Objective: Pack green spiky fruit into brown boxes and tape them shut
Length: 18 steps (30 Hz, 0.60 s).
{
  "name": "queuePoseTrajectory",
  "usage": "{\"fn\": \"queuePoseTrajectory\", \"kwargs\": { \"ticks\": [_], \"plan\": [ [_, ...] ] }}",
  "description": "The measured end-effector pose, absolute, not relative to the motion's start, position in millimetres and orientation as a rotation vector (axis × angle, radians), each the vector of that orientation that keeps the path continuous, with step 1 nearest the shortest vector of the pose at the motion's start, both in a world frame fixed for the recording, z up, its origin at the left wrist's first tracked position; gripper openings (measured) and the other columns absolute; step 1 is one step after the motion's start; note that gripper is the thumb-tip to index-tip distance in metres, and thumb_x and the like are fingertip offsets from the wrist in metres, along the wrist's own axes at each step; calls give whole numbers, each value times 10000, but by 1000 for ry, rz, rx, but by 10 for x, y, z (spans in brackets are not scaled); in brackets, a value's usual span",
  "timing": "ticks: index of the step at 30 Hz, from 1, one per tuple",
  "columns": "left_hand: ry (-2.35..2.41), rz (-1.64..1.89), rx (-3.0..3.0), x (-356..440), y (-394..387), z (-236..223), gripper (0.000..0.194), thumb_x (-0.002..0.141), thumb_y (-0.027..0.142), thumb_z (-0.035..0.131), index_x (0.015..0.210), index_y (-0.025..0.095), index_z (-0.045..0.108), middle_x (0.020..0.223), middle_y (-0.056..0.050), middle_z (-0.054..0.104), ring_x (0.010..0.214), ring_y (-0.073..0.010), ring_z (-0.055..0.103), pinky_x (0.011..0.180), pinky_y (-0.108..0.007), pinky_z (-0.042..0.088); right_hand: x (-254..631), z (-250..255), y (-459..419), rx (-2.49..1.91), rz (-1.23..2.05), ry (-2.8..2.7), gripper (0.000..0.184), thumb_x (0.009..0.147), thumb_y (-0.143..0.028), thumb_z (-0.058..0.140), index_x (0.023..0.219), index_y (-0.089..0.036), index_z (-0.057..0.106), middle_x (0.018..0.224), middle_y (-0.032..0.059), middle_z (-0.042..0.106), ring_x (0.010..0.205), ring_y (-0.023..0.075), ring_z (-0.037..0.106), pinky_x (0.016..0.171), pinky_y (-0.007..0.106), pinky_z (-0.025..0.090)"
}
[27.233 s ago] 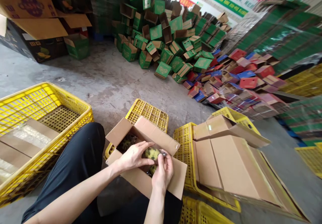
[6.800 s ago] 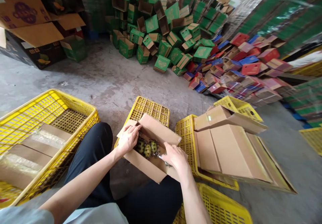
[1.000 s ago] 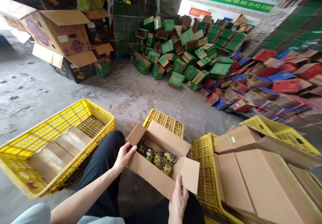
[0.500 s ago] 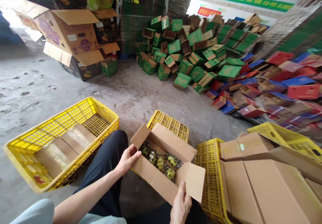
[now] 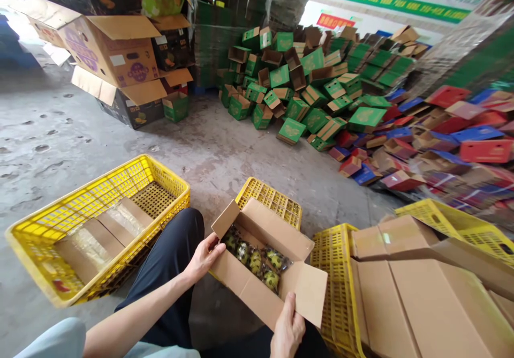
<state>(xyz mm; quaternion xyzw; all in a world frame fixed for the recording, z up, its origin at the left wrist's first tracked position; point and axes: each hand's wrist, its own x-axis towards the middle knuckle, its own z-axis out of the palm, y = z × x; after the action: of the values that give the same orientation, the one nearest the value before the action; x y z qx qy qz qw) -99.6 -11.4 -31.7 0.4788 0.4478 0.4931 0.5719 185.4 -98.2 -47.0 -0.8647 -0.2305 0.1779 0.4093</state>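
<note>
An open cardboard box point(image 5: 251, 283) is tilted in front of me with its flaps spread. Inside lie several green, dark-spotted fruits point(image 5: 256, 261) in clear plastic wrapping; their exact kind I cannot make out. My left hand point(image 5: 205, 256) grips the box's left end, thumb over the edge. At the near right corner, my right hand point(image 5: 288, 328) pinches the wall beside the right flap. Under the box, an upturned yellow crate point(image 5: 277, 200) shows its far end; the rest of it is hidden.
To the left stands a yellow crate point(image 5: 38, 232) holding taped cardboard boxes point(image 5: 100, 240). Another yellow crate point(image 5: 335, 272) at right is filled with plain cartons point(image 5: 433, 293). Green boxes point(image 5: 291, 130) and red and blue boxes point(image 5: 485, 149) lie heaped behind. Large cartons point(image 5: 112, 58) are stacked back left.
Almost nothing differs. The box and both hands have shifted very slightly, and the view has moved a touch. Both hands keep their hold on the box.
</note>
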Motion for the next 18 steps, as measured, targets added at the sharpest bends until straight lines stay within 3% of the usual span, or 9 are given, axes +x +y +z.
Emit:
{"fn": "queuePoseTrajectory", "kwargs": {
  "ticks": [3, 9, 18],
  "plan": [
    [1141, 1117, 1290, -1031, -114, -336, 572, 1004, 627, 563, 1311, 159, 678, 1165, -112, 750, 1073, -289, 699, 946, -374, 567, 1868, -491, -983, -2187, 463, -573, 1013, 773, -883, 504, 1328, -64, 721, 1414, 251, 671, 1384, 457, 575, 1141, 465, 492],
    [1202, 1150, 1541, -1057, -119, -359, 574, 1062, 582, 462, 1469, 211, 625, 1504, -131, 622, 1453, -309, 533, 1264, -475, 373, 1855, -501, -979, -2194, 427, -592, 1019, 775, -907, 489, 1287, -65, 748, 1382, 253, 691, 1356, 460, 598, 1085, 465, 529],
    [1212, 1142, 1674, -1068, -138, -418, 545, 1098, 519, 426, 1569, 265, 531, 1609, -77, 524, 1485, -262, 510, 1262, -444, 404, 1831, -361, -1024, -2222, 468, -684, 975, 845, -873, 478, 1333, -67, 731, 1393, 240, 684, 1323, 459, 628, 996, 456, 576]
  ]
}}
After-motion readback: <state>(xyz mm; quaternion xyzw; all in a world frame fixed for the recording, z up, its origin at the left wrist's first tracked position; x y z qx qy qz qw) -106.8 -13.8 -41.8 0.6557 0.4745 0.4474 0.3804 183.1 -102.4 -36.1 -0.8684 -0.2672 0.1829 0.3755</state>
